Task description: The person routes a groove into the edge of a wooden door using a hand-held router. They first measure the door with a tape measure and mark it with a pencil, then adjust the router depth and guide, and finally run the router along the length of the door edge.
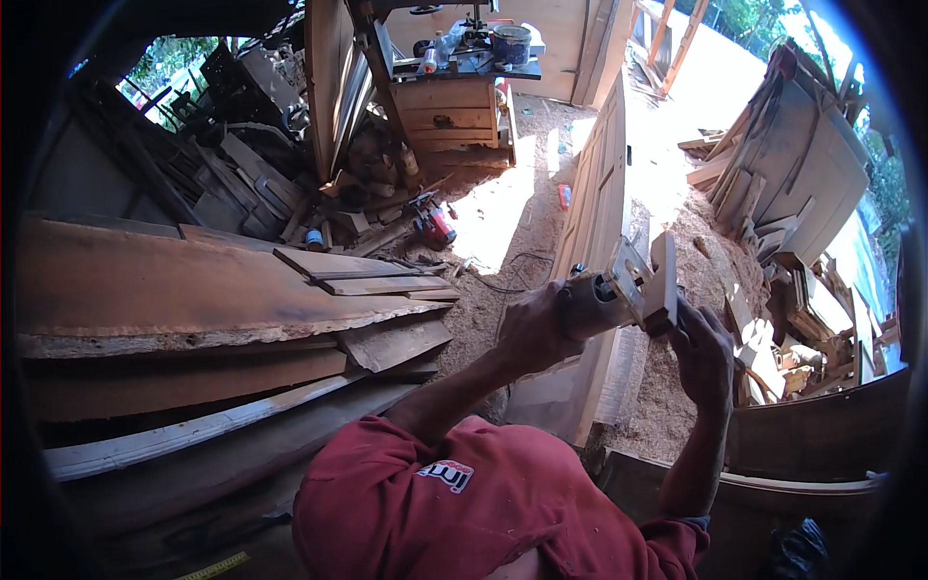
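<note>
Landmark: panelled door [597,193], pale wood, length running away from the person.

Item: left hand [536,327], above the near part of the door and toward its left side; fingers wrapped round the body of a power tool [590,309].

Item: power tool, dark cylindrical body, over the door; flat base plate [628,278] facing right, away from the left hand.

Item: wooden block [663,290], small, over the door's right side. Key relation, as judged: block lies to the right of the base plate and across its face, long axis roughly following the door's length; whether they press together fully cannot be told. Right hand is the nearer one, just beyond the block's near end.

Item: right hand [704,350], right of the door; bent fingers grasping the block at its near end, thumb partly hidden.

Item: stacked boards [184,280], broad and brown, left of the door.

Item: scrap wood [802,338], heaped, right of the door.

Item: red tool [437,227], on the sawdust left of the door.

Item: drawer unit [447,124], wooden, left of the door's far end; dark bucket [510,46] on the bench above it.
</note>
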`<state>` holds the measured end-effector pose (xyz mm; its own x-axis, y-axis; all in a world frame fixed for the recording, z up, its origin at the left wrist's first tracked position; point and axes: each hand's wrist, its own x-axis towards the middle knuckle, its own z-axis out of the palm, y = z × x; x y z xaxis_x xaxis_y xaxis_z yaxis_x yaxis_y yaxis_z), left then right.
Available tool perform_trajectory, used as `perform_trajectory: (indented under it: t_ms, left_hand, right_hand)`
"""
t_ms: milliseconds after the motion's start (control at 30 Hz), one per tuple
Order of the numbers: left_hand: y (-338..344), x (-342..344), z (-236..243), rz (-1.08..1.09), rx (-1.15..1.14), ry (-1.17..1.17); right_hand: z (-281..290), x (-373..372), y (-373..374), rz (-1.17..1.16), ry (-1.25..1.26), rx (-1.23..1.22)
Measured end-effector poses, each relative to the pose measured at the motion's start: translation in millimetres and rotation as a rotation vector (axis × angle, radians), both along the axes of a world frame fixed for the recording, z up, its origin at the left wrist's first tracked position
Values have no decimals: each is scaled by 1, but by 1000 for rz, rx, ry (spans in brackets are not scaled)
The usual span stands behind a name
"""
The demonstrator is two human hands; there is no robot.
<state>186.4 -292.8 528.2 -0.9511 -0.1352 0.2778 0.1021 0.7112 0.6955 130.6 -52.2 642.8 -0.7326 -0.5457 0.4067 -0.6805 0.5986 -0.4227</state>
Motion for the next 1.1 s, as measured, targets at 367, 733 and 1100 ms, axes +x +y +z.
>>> perform_trajectory:
  t_ms: [367, 733, 1100]
  left_hand:
    - [3, 4, -5, 82, 152, 12]
    - [3, -19, -6, 152, -38, 73]
    - [3, -5, 25, 169, 82, 71]
  right_hand:
    - [-18, 2, -17, 48, 131, 24]
    - [-99, 11, -79, 105, -689, -1288]
    - [-95, -7, -101, 303, -556, -1517]
